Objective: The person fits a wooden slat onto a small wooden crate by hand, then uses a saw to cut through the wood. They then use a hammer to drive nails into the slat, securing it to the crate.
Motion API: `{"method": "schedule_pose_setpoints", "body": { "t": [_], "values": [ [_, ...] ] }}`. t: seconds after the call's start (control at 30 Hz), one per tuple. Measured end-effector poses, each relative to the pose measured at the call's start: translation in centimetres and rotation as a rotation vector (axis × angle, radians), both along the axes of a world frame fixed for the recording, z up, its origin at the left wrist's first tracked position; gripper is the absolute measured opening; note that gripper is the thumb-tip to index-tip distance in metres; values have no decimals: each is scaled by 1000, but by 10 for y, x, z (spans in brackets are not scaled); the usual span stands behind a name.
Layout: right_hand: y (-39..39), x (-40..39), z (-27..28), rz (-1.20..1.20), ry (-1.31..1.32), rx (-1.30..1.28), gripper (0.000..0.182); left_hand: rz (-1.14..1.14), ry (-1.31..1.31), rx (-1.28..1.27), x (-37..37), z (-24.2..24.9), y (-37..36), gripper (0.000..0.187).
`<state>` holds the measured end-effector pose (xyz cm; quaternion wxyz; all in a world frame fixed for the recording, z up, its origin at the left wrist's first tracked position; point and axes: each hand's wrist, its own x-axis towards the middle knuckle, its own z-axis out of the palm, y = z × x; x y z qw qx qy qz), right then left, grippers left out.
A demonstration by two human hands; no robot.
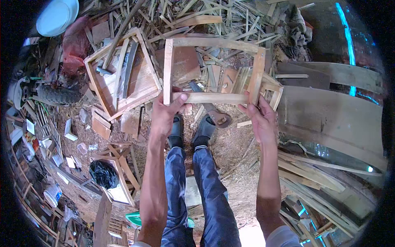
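Note:
A rectangular wooden frame is held up in front of me, its near bar level across the view. My left hand grips its near left corner, thumb lying on the near bar. At the near right corner, my right hand closes its fingers on the frame. Through the opening I see wood offcuts and a hammer-like tool with a dark, rusty head near my feet. To the left of the frame rests a shallow wooden box with loose strips and a hammer in it.
Scrap strips are heaped at the far side. Large boards and long planks lie on the right. At left are a small wheel, a black plastic bag on a wooden frame and a white bucket. Sawdust covers the ground.

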<state>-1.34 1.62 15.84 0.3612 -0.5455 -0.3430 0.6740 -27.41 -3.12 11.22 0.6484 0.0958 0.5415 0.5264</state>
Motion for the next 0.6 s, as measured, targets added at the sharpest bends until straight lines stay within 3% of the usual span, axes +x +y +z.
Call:
{"method": "schedule_pose_setpoints", "body": {
  "t": [0.13,0.33,0.43,0.6],
  "values": [
    [-3,4,-11,-21,44,-23,51,-6,43,-30,4,-3,-1,31],
    [-5,23,-21,-5,64,-19,50,-298,69,6,6,-12,-5,45],
    [-7,33,-24,-24,78,-66,49,-337,99,37,13,-14,-7,43],
    [-11,43,-22,-36,109,-84,47,-183,35,-46,39,-14,-7,38]
  ]
}}
